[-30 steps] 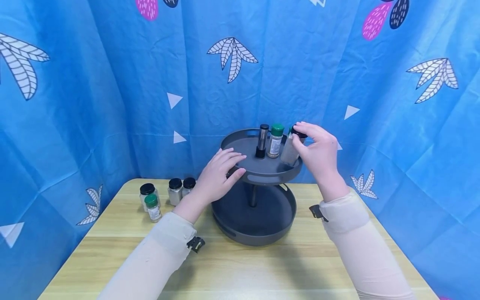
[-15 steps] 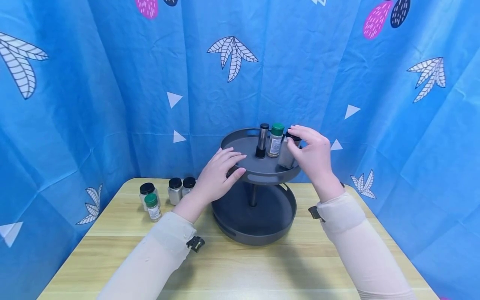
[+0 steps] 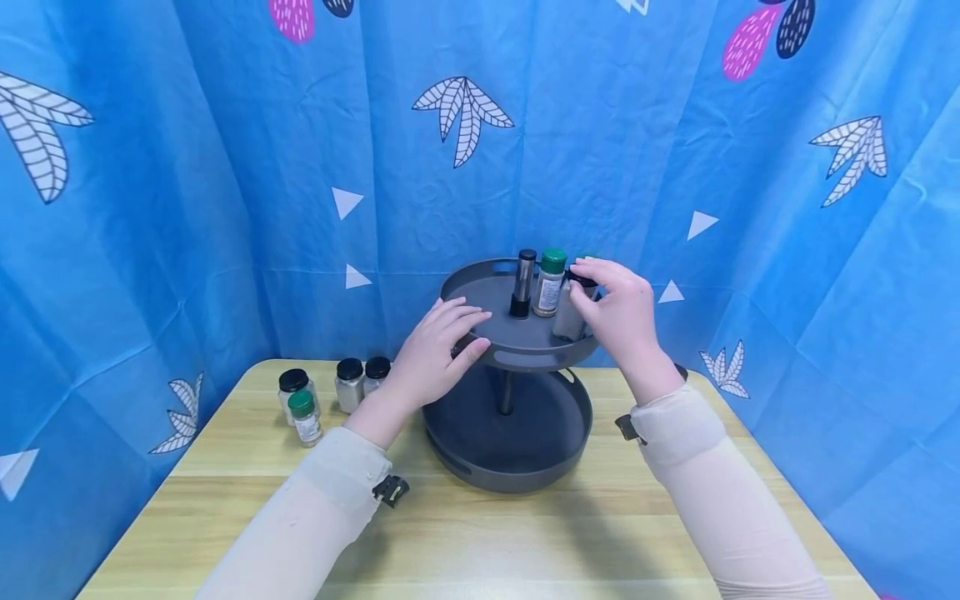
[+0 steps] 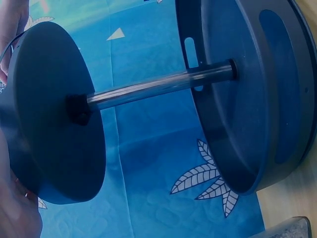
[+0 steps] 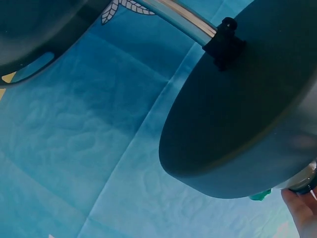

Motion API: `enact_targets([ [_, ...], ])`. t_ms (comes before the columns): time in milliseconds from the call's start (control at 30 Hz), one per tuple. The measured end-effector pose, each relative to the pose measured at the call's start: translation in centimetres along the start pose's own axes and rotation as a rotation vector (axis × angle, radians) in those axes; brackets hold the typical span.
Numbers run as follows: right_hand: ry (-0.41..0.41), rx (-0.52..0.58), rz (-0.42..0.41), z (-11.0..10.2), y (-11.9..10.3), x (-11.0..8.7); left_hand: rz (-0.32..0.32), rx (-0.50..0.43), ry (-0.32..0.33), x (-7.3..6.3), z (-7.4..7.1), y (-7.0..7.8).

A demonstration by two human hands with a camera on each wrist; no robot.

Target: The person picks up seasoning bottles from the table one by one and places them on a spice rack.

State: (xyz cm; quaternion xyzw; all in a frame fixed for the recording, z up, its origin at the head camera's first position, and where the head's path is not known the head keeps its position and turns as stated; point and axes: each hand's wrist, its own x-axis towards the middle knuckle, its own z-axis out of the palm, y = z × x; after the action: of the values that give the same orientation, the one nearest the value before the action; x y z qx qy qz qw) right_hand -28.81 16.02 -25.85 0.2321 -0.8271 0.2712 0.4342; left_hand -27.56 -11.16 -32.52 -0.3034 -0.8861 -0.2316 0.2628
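Note:
My right hand (image 3: pixel 617 312) holds a clear spice jar (image 3: pixel 572 317) by its black lid, thumb in front and fingers over the top. The jar stands slightly tilted at the right side of the upper tray of a dark grey two-tier turntable (image 3: pixel 525 358). Beside it on that tier are a green-capped spice bottle (image 3: pixel 549 292) and a slim black-and-silver cylinder (image 3: pixel 523 283). Another green cap (image 5: pixel 260 195) peeks out behind the jar in the right wrist view. At the upper tray's left rim, my left hand (image 3: pixel 435 354) rests with its fingers extended over the edge.
Left on the wooden table (image 3: pixel 480 542) stand a black-lidded jar (image 3: pixel 295 383), a green-capped bottle (image 3: pixel 305 421) and two more black-lidded jars (image 3: pixel 349 387), one partly behind the left arm. A dark lid shows behind the right wrist. Blue patterned curtains (image 3: pixel 480 192) enclose the table.
My right hand has moved left and slightly lower, bringing the black-lidded jar closer to the green-capped bottle on the upper tier. My left hand has stayed in place.

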Motion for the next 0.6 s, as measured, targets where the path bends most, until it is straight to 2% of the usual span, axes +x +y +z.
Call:
enact_targets([
  [300,-0.090,0.001,0.053,-0.53,-0.17,0.18,0.008,-0.002,0.008,-0.06,0.11,-0.02],
  [600,-0.108,0.004,0.061,-0.66,0.05,0.14,0.005,-0.007,0.009,-0.08,0.16,0.12],
])
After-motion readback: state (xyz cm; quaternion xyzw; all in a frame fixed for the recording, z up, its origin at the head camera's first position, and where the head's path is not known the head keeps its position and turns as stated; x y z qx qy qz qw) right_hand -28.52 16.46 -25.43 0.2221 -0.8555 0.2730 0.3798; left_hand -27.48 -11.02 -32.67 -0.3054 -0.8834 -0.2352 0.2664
